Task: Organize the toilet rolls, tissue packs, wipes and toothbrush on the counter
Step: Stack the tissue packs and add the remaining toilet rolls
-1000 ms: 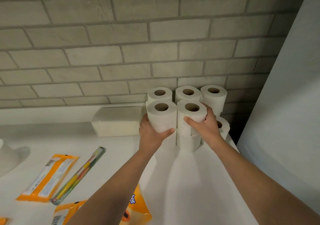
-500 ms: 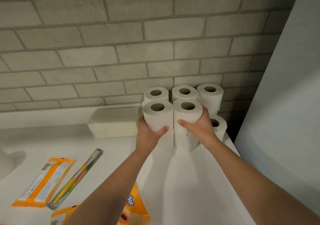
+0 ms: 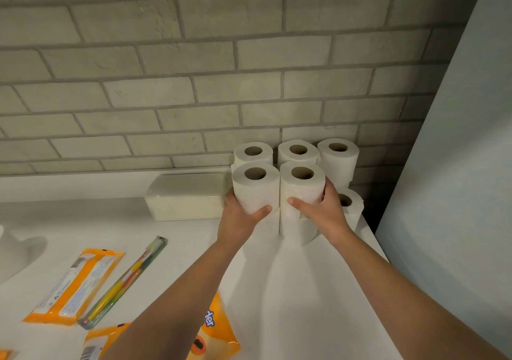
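Several white toilet rolls stand stacked in the counter's back right corner against the brick wall. My left hand (image 3: 240, 215) grips the front left upper roll (image 3: 255, 186). My right hand (image 3: 321, 210) grips the front right upper roll (image 3: 302, 184). Both sit on lower rolls. Three more rolls (image 3: 297, 152) stand behind, and a single low roll (image 3: 350, 203) is at the right. A white tissue pack (image 3: 186, 197) lies left of the stack. A packaged toothbrush (image 3: 124, 280) and an orange wipes pack (image 3: 76, 286) lie at the front left.
The white counter (image 3: 304, 290) ends at a pale wall panel (image 3: 457, 166) on the right. More orange packs (image 3: 216, 334) lie under my left forearm. A white basin edge (image 3: 13, 251) shows at far left.
Both hands have stayed on the two front rolls, sliding slightly lower on them. The view has shifted a little; the stack is unchanged.
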